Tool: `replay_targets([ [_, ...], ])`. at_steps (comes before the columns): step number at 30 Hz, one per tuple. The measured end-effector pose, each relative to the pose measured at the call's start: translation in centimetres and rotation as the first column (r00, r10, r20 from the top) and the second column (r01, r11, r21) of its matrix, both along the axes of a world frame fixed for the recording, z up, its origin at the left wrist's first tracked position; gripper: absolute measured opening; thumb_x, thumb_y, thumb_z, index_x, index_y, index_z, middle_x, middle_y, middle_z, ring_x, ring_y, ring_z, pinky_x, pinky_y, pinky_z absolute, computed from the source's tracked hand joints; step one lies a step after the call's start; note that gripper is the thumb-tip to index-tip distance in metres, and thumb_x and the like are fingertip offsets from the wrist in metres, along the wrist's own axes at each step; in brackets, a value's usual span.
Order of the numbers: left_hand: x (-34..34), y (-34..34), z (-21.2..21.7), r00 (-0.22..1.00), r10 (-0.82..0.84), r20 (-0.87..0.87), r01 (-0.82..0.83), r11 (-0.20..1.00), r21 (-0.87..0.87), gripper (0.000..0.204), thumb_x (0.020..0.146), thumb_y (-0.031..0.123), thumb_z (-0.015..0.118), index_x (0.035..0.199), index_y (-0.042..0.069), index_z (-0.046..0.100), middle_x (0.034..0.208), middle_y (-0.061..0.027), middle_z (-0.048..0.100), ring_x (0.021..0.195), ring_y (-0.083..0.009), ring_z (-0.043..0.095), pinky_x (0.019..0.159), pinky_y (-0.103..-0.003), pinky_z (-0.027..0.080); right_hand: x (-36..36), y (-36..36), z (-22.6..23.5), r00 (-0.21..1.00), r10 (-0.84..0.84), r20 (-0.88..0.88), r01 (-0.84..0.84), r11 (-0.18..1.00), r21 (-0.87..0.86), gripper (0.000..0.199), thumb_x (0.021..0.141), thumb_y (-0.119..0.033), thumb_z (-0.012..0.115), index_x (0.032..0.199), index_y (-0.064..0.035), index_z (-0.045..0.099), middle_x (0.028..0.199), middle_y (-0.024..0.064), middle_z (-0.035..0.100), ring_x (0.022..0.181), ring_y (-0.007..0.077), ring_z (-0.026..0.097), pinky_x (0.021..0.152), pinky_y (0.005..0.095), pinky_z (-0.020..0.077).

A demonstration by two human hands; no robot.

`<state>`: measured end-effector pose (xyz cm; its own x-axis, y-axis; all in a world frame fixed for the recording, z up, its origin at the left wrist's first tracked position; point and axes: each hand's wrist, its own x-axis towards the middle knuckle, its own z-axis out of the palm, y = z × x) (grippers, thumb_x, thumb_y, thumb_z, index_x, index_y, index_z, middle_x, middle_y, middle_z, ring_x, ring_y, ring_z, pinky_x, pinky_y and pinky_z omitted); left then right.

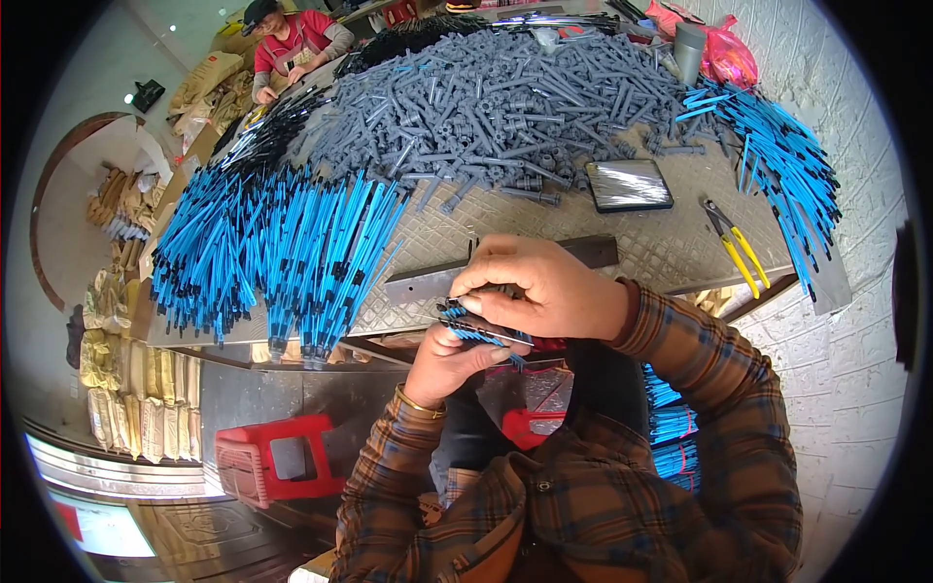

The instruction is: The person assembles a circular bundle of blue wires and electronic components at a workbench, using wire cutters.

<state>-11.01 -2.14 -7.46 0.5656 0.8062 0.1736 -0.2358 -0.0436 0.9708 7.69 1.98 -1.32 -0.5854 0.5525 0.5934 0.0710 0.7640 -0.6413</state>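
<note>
My left hand (442,367) is closed around a small cluster of blue sticks with black ends (470,325), held just off the near table edge. A thin, shiny metal rod lies across that cluster by my left thumb. Over the top of it, my right hand (544,289) has its thumb and fingers pinched at a black end; what exactly they grip is hidden. Just beyond both hands, a dark metal bar (595,253) lies along the table edge. To the right are a black tray of thin metal pins (630,183) and yellow-handled pliers (741,251).
A large heap of grey plastic parts (505,112) covers the table's middle. Blue sticks pile at the left (219,238) and right (782,146). A co-worker (296,44) sits at the far left. A red stool (253,462) stands below left; bundled blue sticks (671,425) are beside my lap.
</note>
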Motion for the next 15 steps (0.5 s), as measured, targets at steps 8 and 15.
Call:
replay_targets([
  [8, 1.3, -0.3, -0.5, 0.986, 0.084, -0.145, -0.069, 0.992, 0.103, 0.018, 0.084, -0.003, 0.06, 0.101, 0.002, 0.061, 0.101, -0.0065, 0.065, 0.095, -0.0141, 0.06, 0.086, -0.029, 0.047, -0.1, 0.3, 1.6, 0.958, -0.198, 0.206, 0.178, 0.978, 0.109, 0.013, 0.083, -0.016, 0.062, 0.087, -0.0035, 0.06, 0.075, 0.0068, 0.054, 0.065, 0.0185, 0.055, 0.059, 0.0301, 0.043],
  [15, 0.8, 0.0, -1.7, 0.994, 0.108, 0.012, -0.109, 0.994, 0.013, 0.019, 0.085, -0.008, 0.055, 0.1, 0.002, 0.06, 0.101, -0.0069, 0.064, 0.097, -0.0155, 0.06, 0.088, -0.029, 0.046, 3.2, -0.6, 1.7, 0.966, -0.171, 0.196, 0.214, 0.951, -0.224, 0.014, 0.084, -0.016, 0.063, 0.084, -0.0026, 0.059, 0.072, 0.0075, 0.055, 0.059, 0.0158, 0.052, 0.054, 0.0287, 0.0398],
])
